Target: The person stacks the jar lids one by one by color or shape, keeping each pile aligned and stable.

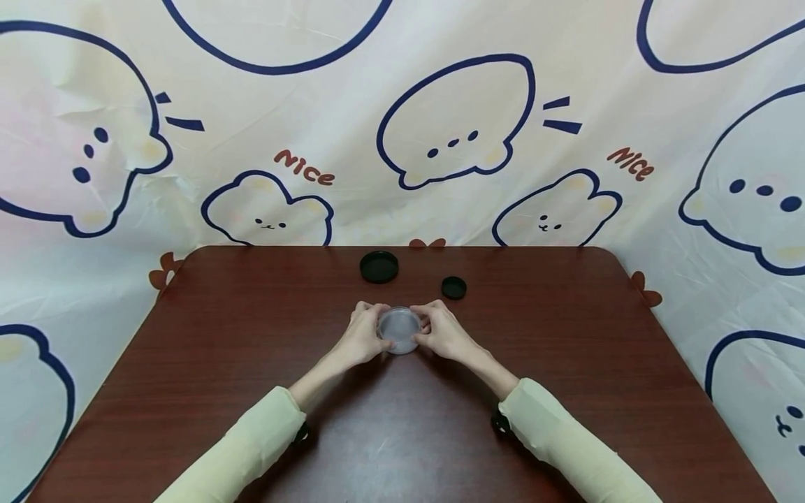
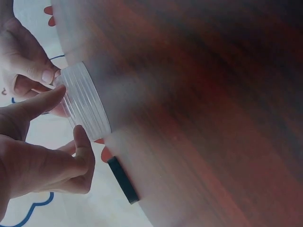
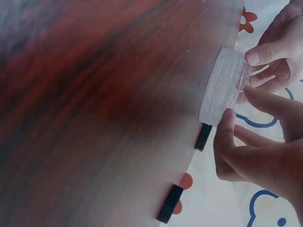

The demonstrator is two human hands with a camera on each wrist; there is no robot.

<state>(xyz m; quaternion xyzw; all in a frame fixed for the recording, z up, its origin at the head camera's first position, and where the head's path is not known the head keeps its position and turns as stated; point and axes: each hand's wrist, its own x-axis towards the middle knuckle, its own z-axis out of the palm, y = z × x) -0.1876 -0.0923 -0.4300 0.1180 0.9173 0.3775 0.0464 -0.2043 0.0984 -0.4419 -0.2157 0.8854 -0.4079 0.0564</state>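
A clear, round, ribbed plastic container (image 1: 399,330) stands on the table between both hands, near the middle of the head view. From the left, my left hand (image 1: 362,337) pinches its rim and side with thumb and fingers. My right hand (image 1: 445,335) grips the opposite side in the same manner. Seen from the side in the left wrist view, the container (image 2: 87,101) has several horizontal ridges. Both thumbs lie at its upper edge. The right wrist view shows the container (image 3: 222,87) with its base on or very close to the tabletop; which one I cannot tell.
A larger black round shallow dish or lid (image 1: 379,267) lies near the table's far edge. A smaller black one (image 1: 453,288) is beyond the right hand. The brown wooden table (image 1: 251,300) meets a printed cloth backdrop (image 1: 352,140) at its far side.
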